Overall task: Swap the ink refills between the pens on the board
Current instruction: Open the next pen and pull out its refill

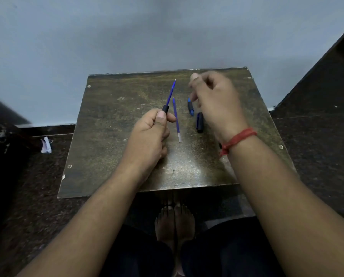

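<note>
The fingers (163, 118) of my left hand (149, 136) are pressed together around a black pen barrel (165, 108), with the thumb on top. A blue ink refill (171, 92) stands out of this barrel and its tip points away from me, lifted above the board (107, 120). My right hand (215, 102) hovers over the right part of the board. Its fingers are curled loosely and blurred, and I cannot tell if they hold something. A red thread (238, 139) is tied around my right wrist.

On the board I count one loose refill (176, 119), lying just beside my left fingers, and two short pen pieces: one black and blue piece (190, 107) and one dark piece (199, 122), both near my right hand and partly under it.

The board is brown, worn and scratched, with screws at the corners. It lies over a dark speckled floor (317, 146), against a pale grey wall (127, 37). My bare feet (175, 220) show under its near edge. A crumpled white paper (45, 145) lies on the floor at the left.
</note>
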`<action>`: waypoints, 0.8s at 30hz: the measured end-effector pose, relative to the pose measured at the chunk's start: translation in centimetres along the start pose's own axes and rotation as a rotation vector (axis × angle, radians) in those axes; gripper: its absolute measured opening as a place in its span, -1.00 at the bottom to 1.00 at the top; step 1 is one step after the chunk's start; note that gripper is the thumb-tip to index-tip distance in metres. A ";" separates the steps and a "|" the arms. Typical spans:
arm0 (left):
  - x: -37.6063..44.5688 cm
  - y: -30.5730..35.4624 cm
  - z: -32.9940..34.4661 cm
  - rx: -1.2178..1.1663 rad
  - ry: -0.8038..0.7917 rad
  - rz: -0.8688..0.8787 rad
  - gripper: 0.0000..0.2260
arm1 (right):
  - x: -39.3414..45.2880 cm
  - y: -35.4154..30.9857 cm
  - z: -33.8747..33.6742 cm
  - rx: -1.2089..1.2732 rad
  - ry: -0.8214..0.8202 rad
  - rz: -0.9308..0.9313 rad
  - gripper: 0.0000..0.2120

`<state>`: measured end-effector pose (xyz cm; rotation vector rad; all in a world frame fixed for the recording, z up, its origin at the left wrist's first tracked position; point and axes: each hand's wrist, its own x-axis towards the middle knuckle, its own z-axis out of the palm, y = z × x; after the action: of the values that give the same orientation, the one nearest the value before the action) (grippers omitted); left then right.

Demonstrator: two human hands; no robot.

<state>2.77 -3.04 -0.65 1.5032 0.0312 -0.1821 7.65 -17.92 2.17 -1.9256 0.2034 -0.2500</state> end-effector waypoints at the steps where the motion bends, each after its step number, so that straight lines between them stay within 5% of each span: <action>1: 0.1 0.0 -0.1 0.001 0.007 0.003 -0.73 | -0.8 0.0 0.4 0.095 -0.086 0.045 -0.68; 4: 0.2 0.0 -0.1 0.014 0.003 0.012 -0.73 | -2.5 0.1 1.4 0.179 -0.248 0.064 -0.68; 11: 0.2 -0.4 0.1 0.052 -0.011 0.001 -0.72 | -2.2 0.2 1.9 0.242 -0.263 0.039 -0.86; 19: 0.0 -1.3 0.5 0.109 -0.062 0.012 -0.74 | 1.1 1.3 -1.4 0.598 0.195 0.067 -0.83; 24: -0.1 -1.1 0.5 0.112 -0.062 0.016 -0.74 | 2.7 3.2 -4.0 0.450 0.274 0.085 -0.86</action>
<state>2.47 -3.63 -1.72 1.6077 -0.0416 -0.2206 9.14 -23.33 0.78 -1.4299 0.3763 -0.4617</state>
